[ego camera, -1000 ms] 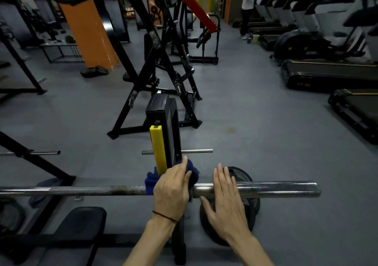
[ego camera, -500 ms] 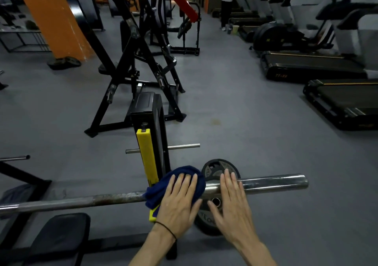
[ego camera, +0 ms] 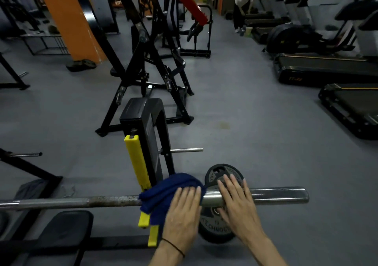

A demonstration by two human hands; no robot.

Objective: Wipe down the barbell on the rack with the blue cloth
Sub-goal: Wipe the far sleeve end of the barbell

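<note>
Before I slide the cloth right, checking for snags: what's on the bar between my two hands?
Head view: only a short bare stretch of bar between left hand and right hand.

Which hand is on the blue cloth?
The left hand, with the black wristband, presses the blue cloth. The right hand lies flat on the bare barbell.

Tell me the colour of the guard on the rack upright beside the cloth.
Yellow guard, clearest in the head view.

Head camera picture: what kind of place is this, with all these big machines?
Most likely a gym. A barbell rests on a rack, a weight plate stands on the floor, and treadmills line the right side.
</note>
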